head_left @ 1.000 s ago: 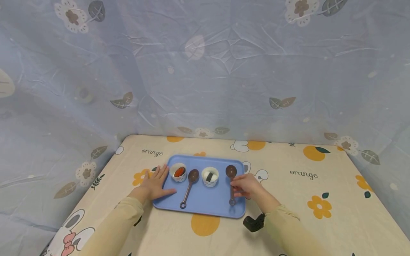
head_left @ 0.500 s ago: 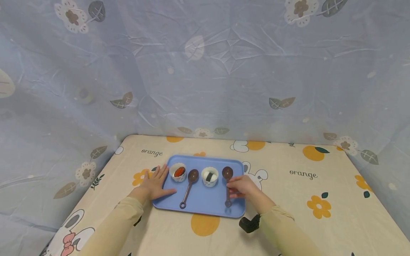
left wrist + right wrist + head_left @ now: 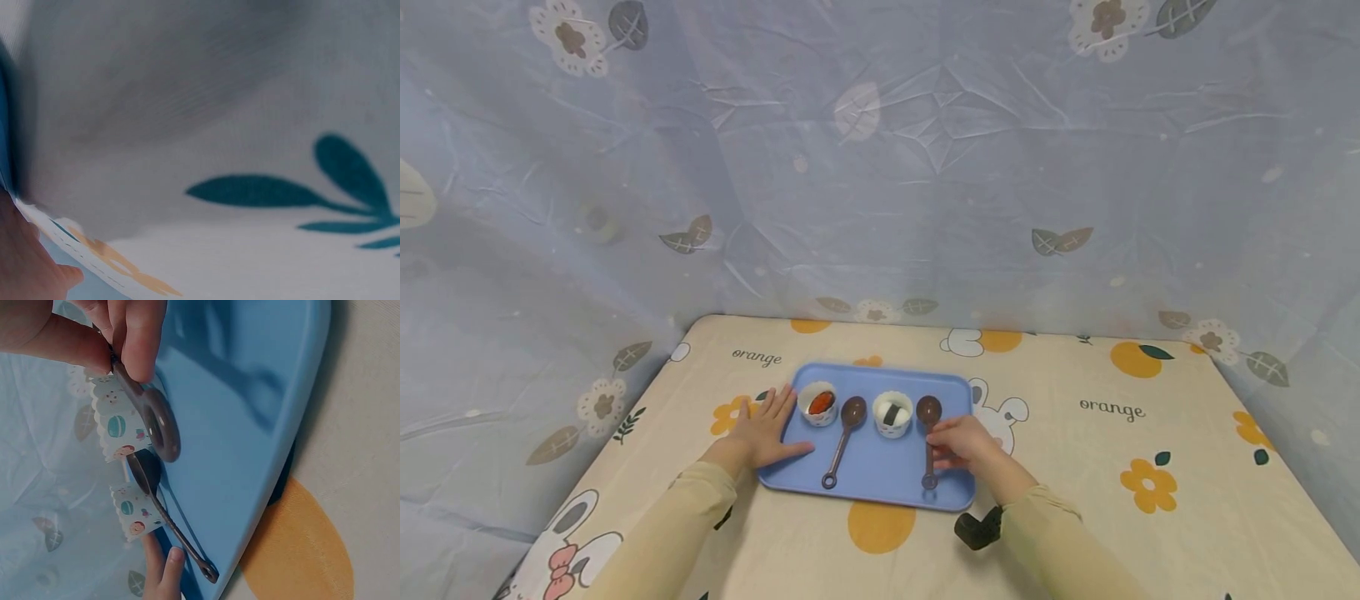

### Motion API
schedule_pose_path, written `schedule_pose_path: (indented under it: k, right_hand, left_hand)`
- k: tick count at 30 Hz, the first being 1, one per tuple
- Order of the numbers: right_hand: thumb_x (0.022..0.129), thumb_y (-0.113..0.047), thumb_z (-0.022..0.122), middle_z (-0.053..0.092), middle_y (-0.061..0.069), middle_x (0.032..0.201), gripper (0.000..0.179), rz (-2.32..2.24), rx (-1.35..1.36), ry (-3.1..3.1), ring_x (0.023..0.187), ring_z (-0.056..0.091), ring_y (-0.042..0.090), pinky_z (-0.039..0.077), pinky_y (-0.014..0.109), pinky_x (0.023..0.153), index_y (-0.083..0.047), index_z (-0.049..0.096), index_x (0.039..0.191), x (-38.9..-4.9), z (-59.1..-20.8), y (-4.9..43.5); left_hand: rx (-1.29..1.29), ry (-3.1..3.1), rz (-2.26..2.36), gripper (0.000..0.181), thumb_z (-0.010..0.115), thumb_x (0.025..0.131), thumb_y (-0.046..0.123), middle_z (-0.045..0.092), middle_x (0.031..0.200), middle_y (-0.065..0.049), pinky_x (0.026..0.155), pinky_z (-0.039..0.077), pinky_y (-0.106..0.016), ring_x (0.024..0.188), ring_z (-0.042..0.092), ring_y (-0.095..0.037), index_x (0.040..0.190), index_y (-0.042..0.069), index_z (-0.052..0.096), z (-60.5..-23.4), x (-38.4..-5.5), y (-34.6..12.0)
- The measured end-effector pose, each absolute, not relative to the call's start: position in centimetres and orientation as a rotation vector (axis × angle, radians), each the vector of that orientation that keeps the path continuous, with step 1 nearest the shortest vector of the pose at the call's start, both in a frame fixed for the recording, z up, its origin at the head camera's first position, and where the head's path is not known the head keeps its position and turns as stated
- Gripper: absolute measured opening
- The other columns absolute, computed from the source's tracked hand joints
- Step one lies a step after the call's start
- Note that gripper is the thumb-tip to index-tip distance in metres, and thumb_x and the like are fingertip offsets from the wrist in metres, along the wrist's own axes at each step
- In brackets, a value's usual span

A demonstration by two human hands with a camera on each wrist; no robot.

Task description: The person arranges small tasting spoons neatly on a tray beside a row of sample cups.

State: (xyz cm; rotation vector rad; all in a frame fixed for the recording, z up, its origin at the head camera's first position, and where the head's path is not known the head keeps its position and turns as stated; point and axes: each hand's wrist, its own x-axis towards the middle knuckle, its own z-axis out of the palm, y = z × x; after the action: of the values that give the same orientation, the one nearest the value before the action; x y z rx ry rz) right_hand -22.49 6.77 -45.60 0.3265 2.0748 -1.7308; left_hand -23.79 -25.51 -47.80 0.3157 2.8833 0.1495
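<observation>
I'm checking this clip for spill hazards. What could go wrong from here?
The right hand pinches the spoon by its handle, close beside a light paper cup; a swing might tip it. The left hand lies flat on the tray edge; pressing down could tilt or slide it and upset the other cup and the spare spoon.

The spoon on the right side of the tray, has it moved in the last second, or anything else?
The right hand pinching the right spoon has slid it leftward, closer to the nearer cup. The left hand stays flat on the tray edge; the other spoon and far cup are unmoved.
</observation>
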Motion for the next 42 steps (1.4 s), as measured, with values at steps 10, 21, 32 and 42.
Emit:
schedule_pose_path:
  k: [10, 21, 32, 42]
  right_hand:
    - [0.084, 0.003, 0.059, 0.056, 0.002, 0.065, 0.022, -1.705, 0.345, 2.081, 0.056, 0.055, 0.010, 0.057, 0.029, 0.058, 0.010, 0.058, 0.104, -22.5, -46.2, 6.6]
    - [0.084, 0.003, 0.057, 0.054, 0.001, 0.063, 0.024, -1.702, 0.352, 2.056, 0.055, 0.054, 0.009, 0.056, 0.028, 0.057, 0.009, 0.055, 0.107, -22.5, -46.8, 6.6]
    - [0.084, 0.005, 0.056, 0.053, 0.002, 0.062, 0.021, -1.708, 0.341, 2.051, 0.055, 0.054, 0.010, 0.057, 0.029, 0.058, 0.009, 0.055, 0.105, -22.4, -47.0, 6.5]
    - [0.084, 0.007, 0.056, 0.056, 0.004, 0.064, 0.022, -1.675, 0.305, 2.097, 0.056, 0.057, 0.011, 0.057, 0.030, 0.057, 0.012, 0.057, 0.105, -22.3, -46.6, 6.5]
  left_hand:
    - [0.325, 2.890, 0.148, 0.107, 0.042, 0.077, 0.077, 0.003, 0.158, -0.014, 0.110, -0.003, -0.065, 0.145, 0.004, -0.038, 0.150, 0.006, 0.007, -48.8, -24.2, -26.0]
    - [0.316, 2.870, 0.165, 0.104, 0.046, 0.080, 0.071, 0.004, 0.158, -0.015, 0.110, -0.002, -0.066, 0.145, 0.005, -0.039, 0.149, 0.004, 0.007, -48.0, -23.9, -25.6]
    - [0.315, 2.879, 0.163, 0.103, 0.047, 0.081, 0.070, 0.007, 0.158, -0.016, 0.109, 0.000, -0.067, 0.144, 0.007, -0.040, 0.149, 0.003, 0.010, -47.7, -23.8, -25.5]
    - [0.303, 2.872, 0.165, 0.103, 0.047, 0.080, 0.070, 0.006, 0.158, -0.016, 0.109, -0.001, -0.067, 0.144, 0.007, -0.040, 0.149, 0.004, 0.009, -47.7, -23.9, -25.5]
